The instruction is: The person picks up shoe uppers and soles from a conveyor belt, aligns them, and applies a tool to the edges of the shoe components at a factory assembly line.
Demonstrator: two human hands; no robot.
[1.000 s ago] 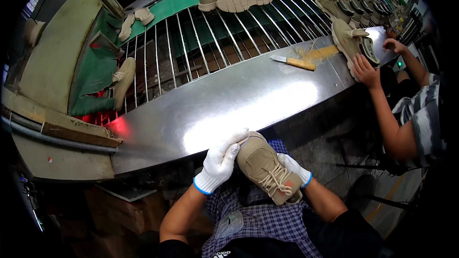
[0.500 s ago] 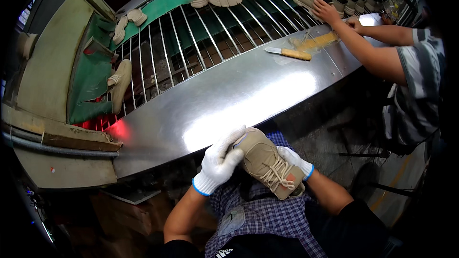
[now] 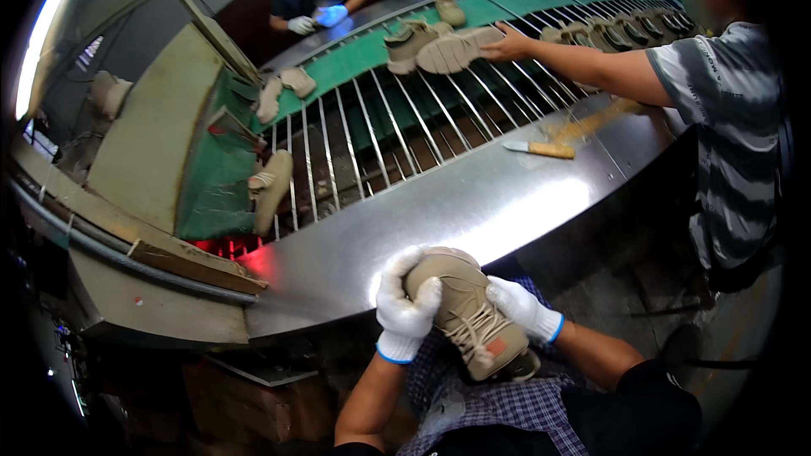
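Note:
Held low in front of me is a tan lace-up shoe with cream laces and a small orange patch on its tongue. Its toe points away toward the metal counter. My left hand, in a white knit glove, is closed round the toe end, thumb on the upper. Along the shoe's right side lies my right hand, also gloved, gripping it with the thumb on top; its other fingers are hidden. A knife with a wooden handle rests on the counter ahead.
The shiny metal counter borders a rack of metal bars with green sheeting. Several tan shoes stand in a row at right. One shoe lies at left. A co-worker's hand touches a shoe. Two people work across the rack.
My view has tilted up, showing people across the rack. My right hand has come farther over the shoe's side. The co-worker's hand has moved left from the shoe row to a shoe lying sole-out.

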